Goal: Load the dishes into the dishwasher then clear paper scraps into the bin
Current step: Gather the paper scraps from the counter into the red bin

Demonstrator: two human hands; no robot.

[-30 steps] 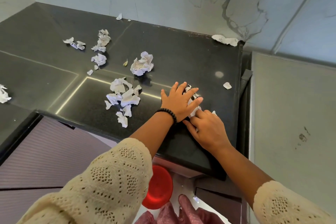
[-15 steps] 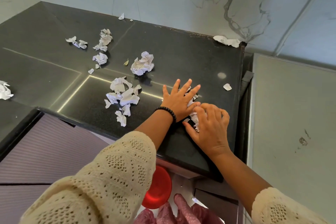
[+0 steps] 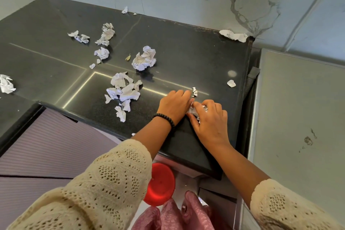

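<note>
On the black countertop (image 3: 186, 52), near its front right corner, my two hands meet over a small heap of crumpled paper scraps (image 3: 191, 110). My left hand (image 3: 174, 105), a black bead bracelet at its wrist, has its fingers curled down onto the heap. My right hand (image 3: 210, 120) grips the scraps from the right, fingers bent round them. One small scrap (image 3: 194, 92) lies loose just beyond my left fingertips. A red round bin (image 3: 160, 183) shows on the floor below the counter edge, partly hidden by my left sleeve.
More scraps litter the counter: a cluster (image 3: 123, 92), a large ball (image 3: 144, 59), several pieces at the back left (image 3: 105, 34), one at the far left edge (image 3: 6, 84), one at the back right corner (image 3: 233, 35), a chip (image 3: 231, 83). A grey surface (image 3: 298, 117) adjoins on the right.
My left hand's spread fingers have curled in and drawn back toward me. My right hand has closed round the scraps. One small scrap now lies uncovered beyond the left fingertips.
</note>
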